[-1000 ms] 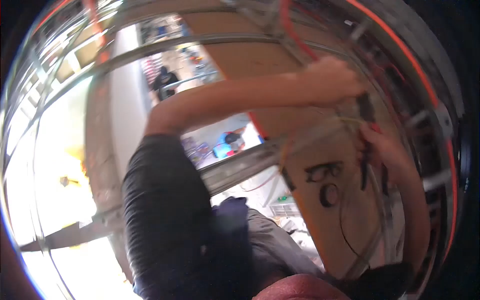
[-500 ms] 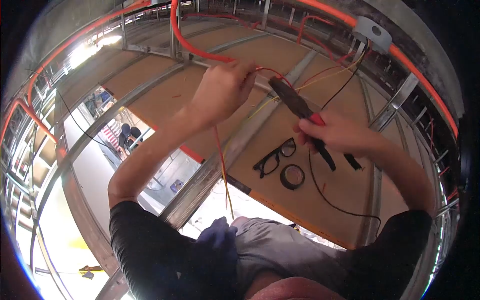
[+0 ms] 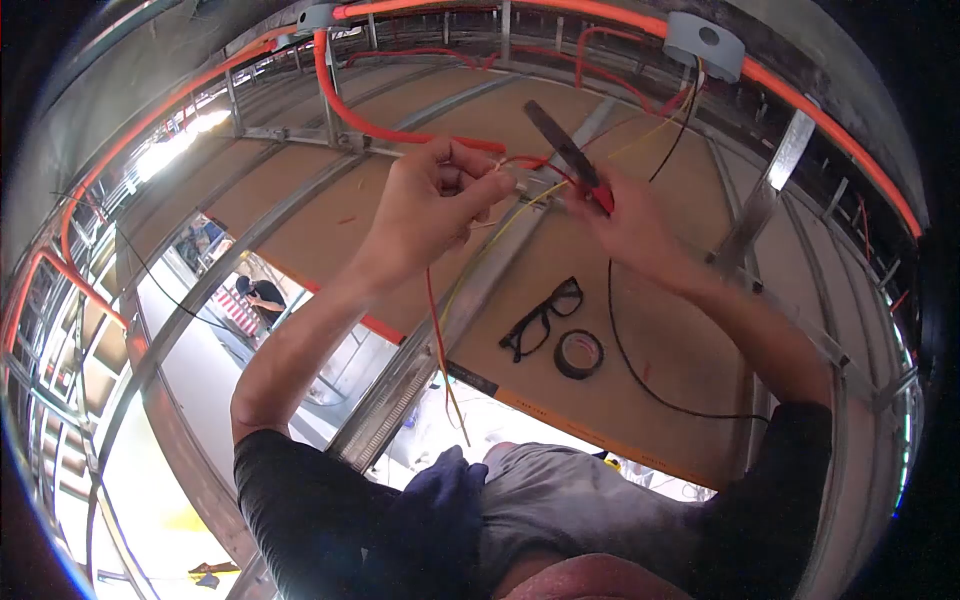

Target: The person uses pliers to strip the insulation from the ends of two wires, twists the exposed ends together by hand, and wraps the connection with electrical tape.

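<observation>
My left hand (image 3: 432,205) is closed in a pinch on the end of a thin red wire (image 3: 528,158). That wire arcs across to my right hand (image 3: 637,225), which is wrapped round dark pliers (image 3: 560,142) with red on the grip. The pliers' long dark head points up and left, beside the wire. Their lower handles are hidden by my right hand. Red and yellow wires (image 3: 440,345) hang below my left hand. Behind my left fingers ends an orange conduit (image 3: 400,133).
Black-framed glasses (image 3: 542,322) and a roll of black tape (image 3: 578,355) lie on the brown board (image 3: 640,330). A black cable (image 3: 628,362) curves beside them. Metal framing (image 3: 395,400) borders openings to a bright floor below, where a person (image 3: 262,297) is visible. A grey junction box (image 3: 703,48) sits above right.
My right hand has moved up and turned the pliers, so their head sits higher. My left hand has opened out from the wire slightly, still pinching it. The camera view has shifted a little.
</observation>
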`<control>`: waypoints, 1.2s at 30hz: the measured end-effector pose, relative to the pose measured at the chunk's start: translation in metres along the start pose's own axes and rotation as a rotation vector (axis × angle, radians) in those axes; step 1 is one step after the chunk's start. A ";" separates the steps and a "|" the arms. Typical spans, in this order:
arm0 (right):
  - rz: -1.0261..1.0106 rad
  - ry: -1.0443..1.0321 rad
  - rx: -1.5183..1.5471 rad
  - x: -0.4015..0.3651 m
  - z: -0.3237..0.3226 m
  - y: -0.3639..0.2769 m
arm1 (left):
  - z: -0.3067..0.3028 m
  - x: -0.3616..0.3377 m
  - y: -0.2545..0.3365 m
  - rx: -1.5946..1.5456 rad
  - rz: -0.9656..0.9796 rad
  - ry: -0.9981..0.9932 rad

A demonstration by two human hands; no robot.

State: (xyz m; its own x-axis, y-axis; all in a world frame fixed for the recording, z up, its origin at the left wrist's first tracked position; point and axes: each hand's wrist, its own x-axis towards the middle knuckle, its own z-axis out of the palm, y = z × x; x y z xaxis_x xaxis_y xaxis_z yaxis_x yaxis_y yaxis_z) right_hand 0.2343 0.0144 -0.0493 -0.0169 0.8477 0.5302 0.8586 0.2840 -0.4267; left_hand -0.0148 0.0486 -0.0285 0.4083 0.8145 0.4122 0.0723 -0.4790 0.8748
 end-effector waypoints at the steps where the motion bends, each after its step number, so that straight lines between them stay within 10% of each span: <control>1: 0.008 0.002 0.003 0.010 0.000 0.007 | -0.003 -0.001 -0.001 -0.126 0.006 -0.078; 12: -0.447 -0.151 0.274 0.049 -0.014 0.031 | -0.022 0.036 -0.036 -0.277 0.473 -0.463; 27: -0.297 -0.318 0.643 0.018 -0.040 0.016 | 0.014 0.025 0.035 -0.360 0.433 -0.701; 34: -0.341 -0.319 0.801 0.012 -0.032 0.019 | 0.039 0.036 0.050 0.044 0.932 -0.717; 36: -0.012 -0.360 0.662 -0.001 -0.039 0.015 | 0.047 0.037 0.051 0.146 0.989 -0.733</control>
State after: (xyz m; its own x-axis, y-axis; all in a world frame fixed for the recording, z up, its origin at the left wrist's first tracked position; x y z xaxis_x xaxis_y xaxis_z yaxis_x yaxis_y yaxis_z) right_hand 0.2671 0.0008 -0.0278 -0.2881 0.9048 0.3135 0.3717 0.4074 -0.8342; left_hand 0.0467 0.0396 0.0192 0.7540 -0.2705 0.5985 -0.4754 -0.8536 0.2131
